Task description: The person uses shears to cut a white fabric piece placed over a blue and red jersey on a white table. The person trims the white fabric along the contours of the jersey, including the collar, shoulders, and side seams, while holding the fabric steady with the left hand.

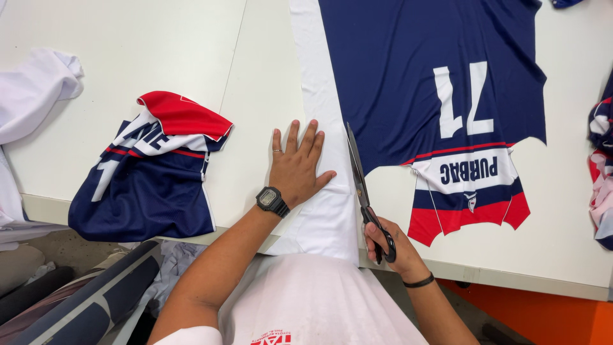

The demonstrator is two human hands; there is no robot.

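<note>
My left hand [295,167] lies flat, fingers spread, on the white margin [325,191] of a printed fabric sheet, holding it against the white table [191,57]. It wears a ring and a black wristwatch. My right hand [387,245] grips black-handled scissors [359,176] at the table's front edge, blades pointing away along the border between the white margin and the navy printed panel [408,70]. That panel carries white digits, with a red, white and navy striped piece [469,195] at its lower right.
A folded pile of navy, red and white cut pieces [153,172] lies left of my left hand. White cloth [32,96] hangs at the far left. More printed pieces [600,172] sit at the right edge. Fabric rolls [96,300] lie below the table.
</note>
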